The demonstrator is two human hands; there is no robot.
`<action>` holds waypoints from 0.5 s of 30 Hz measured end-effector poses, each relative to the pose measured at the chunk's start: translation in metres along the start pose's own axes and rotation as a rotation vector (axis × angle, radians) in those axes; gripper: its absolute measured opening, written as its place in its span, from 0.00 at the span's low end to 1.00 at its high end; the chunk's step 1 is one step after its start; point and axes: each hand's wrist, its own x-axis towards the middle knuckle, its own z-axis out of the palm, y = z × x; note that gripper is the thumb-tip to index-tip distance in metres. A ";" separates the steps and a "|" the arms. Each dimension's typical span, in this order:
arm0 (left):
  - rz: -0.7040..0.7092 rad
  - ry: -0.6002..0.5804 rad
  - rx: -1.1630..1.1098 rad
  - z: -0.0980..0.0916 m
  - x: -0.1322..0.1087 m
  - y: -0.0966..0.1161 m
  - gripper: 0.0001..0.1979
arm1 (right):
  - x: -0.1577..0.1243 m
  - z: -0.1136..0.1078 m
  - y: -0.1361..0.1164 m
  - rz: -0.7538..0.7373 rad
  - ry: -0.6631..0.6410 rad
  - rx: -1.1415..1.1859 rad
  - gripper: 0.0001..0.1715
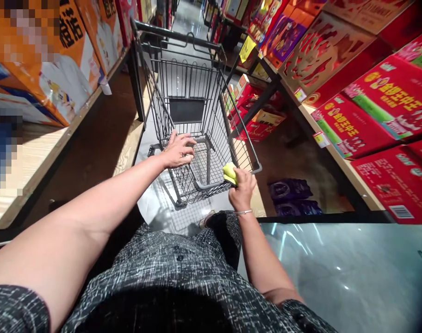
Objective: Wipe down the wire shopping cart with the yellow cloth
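A black wire shopping cart (186,110) stands on the floor in front of me, tilted in view, with a dark panel at the far end of its basket. My left hand (179,150) is at the cart's near left side, its fingers spread and bent over the wire edge. Whether the fingertips touch the wire I cannot tell. In my right hand (243,187) is a crumpled yellow-green cloth (229,173), pinched by the fingers near the right end of the cart's near bar. Part of the cloth is hidden behind those fingers.
Shelves flank the cart closely. Large orange boxes (72,60) line the left shelf (47,159). Red boxes (381,92) fill the right shelf, with purple packs (290,192) below it. A yellow tag (247,49) hangs at the right shelf's far corner. An aisle runs ahead.
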 end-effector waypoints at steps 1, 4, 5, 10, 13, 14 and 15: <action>-0.044 0.014 0.013 -0.001 -0.002 -0.001 0.13 | -0.008 0.003 -0.011 -0.041 0.019 0.059 0.42; -0.196 0.068 0.008 -0.001 -0.008 -0.003 0.22 | -0.026 0.020 -0.042 -0.213 0.054 0.148 0.36; -0.236 0.073 -0.016 -0.001 -0.011 -0.003 0.23 | -0.030 0.028 -0.051 -0.273 0.057 0.149 0.32; -0.263 0.023 -0.186 -0.002 -0.032 -0.006 0.22 | -0.040 0.078 -0.084 -0.443 -0.058 0.054 0.22; -0.291 0.035 -0.227 -0.004 -0.043 -0.005 0.22 | -0.052 0.106 -0.086 -0.468 -0.237 0.017 0.24; -0.316 0.034 -0.229 -0.004 -0.046 -0.004 0.22 | -0.058 0.114 -0.083 -0.464 -0.309 0.003 0.24; -0.342 0.028 -0.222 -0.004 -0.048 -0.002 0.23 | -0.065 0.123 -0.080 -0.452 -0.379 -0.016 0.24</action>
